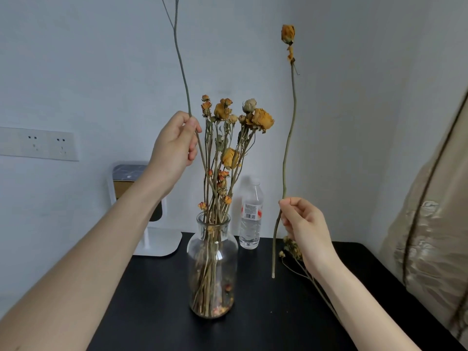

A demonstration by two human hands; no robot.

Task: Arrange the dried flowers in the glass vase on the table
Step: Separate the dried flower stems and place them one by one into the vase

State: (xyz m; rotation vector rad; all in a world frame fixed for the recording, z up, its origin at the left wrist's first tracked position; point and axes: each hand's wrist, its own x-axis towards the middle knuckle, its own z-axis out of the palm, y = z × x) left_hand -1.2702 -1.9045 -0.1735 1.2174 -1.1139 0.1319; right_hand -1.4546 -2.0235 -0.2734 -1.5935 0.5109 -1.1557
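Left hand [174, 143] pinches stem [181, 72], top cropped; right hand [304, 221] pinches rose [288, 34].

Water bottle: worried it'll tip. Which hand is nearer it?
Right. The right hand holds a rose right of the water bottle; the left hand is higher and left, across the flowers.

This looks like a room in a private home rather than a workplace. A small black table [304, 287] stands in a corner of plain pale walls [101, 59], and a socket plate [38, 144] with 2 outlets is set in the wall. Household things stand on the table: a white-framed mirror on a stand [134, 188], a plastic water bottle [250, 214] and a glass vase [212, 264] of dried flowers [262, 119]. A beige curtain [430, 236] hangs at the right.
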